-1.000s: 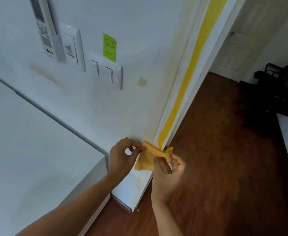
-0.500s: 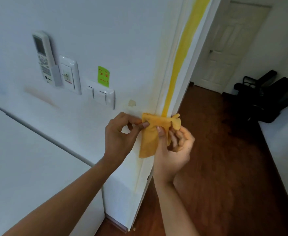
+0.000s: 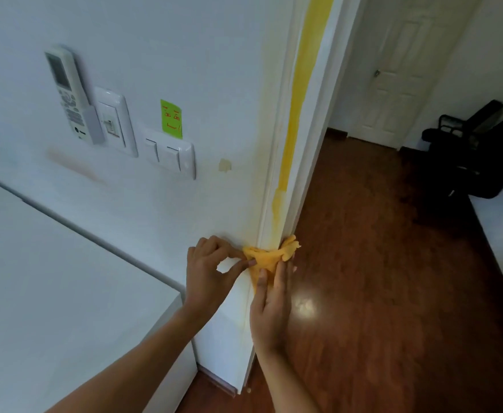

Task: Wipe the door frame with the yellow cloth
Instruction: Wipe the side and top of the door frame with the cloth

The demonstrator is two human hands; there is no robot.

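Against door frame [image 3: 309,174], yellow cloth [image 3: 266,257], both hands' fingers pinching its ends

White hallway corner with a wood floor.
A white wall [image 3: 184,55] on the left carries a remote [image 3: 68,93] in a holder, a switch plate [image 3: 171,155] and a green note [image 3: 171,119]. Brown wood floor [image 3: 378,278] runs right to a far white door [image 3: 399,79]; a black chair [image 3: 476,150] stands far right. A light glare shows on the near floor.
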